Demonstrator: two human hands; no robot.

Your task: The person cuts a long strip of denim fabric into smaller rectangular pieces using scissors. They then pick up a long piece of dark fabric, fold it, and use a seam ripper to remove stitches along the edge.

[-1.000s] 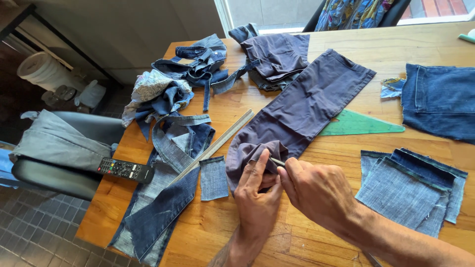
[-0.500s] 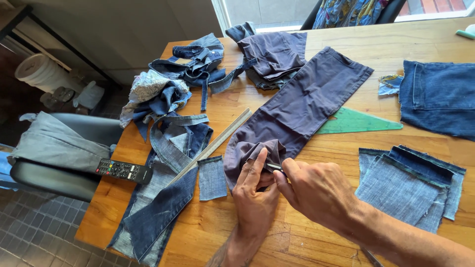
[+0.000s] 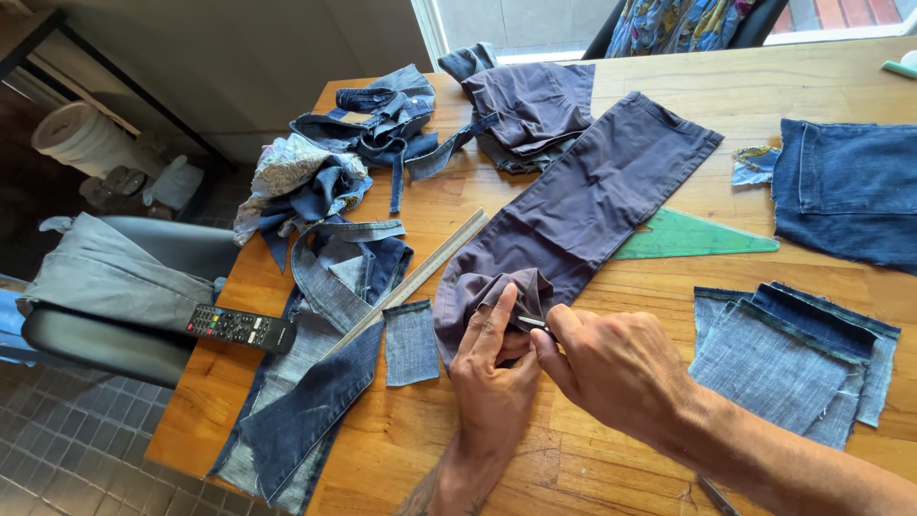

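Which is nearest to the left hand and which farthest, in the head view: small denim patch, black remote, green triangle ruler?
From the left hand:
1. small denim patch, just to its left.
2. black remote, farther left at the table edge.
3. green triangle ruler, up right.
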